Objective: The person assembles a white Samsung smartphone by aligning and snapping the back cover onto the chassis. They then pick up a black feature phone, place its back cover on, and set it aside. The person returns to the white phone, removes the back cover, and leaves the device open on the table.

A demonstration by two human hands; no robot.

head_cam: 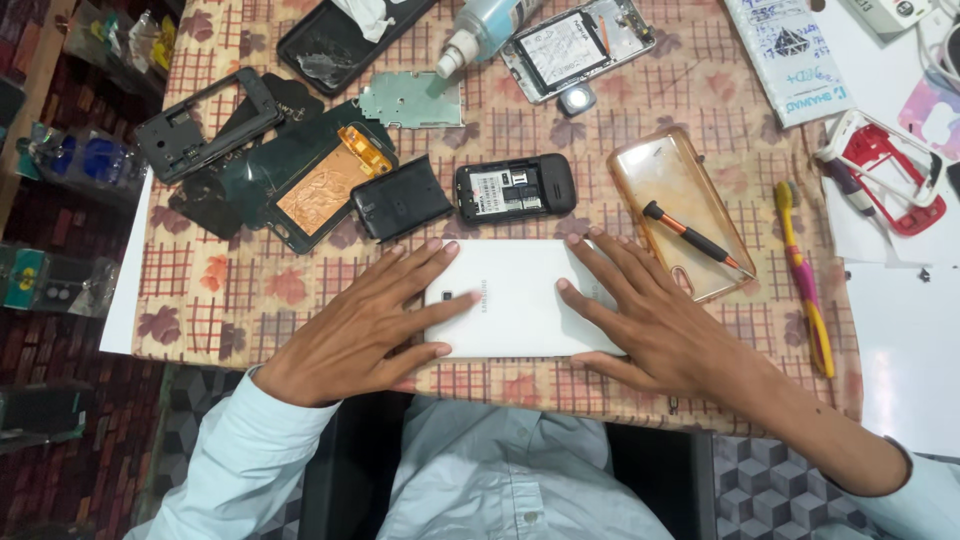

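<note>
Both hands, left and right, lie flat and open on the white phone between them

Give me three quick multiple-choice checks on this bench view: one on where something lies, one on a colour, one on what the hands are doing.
1. Where does the screwdriver lie?
A. On the clear phone case
B. On the white phone
C. Under the left hand

2. What colour is the toothbrush at the right?
A. Blue and white
B. Yellow and pink
C. Black

3. How are the hands placed on the white phone?
A. Both lifted clear of it
B. Only one touches it
C. Both pressed flat on it

Answers:
1. A, its black and orange shaft rests across the clear case.
2. B, its handle is yellow with pink parts.
3. C, the left hand and right hand lie spread, fingers on the phone's back.
</note>
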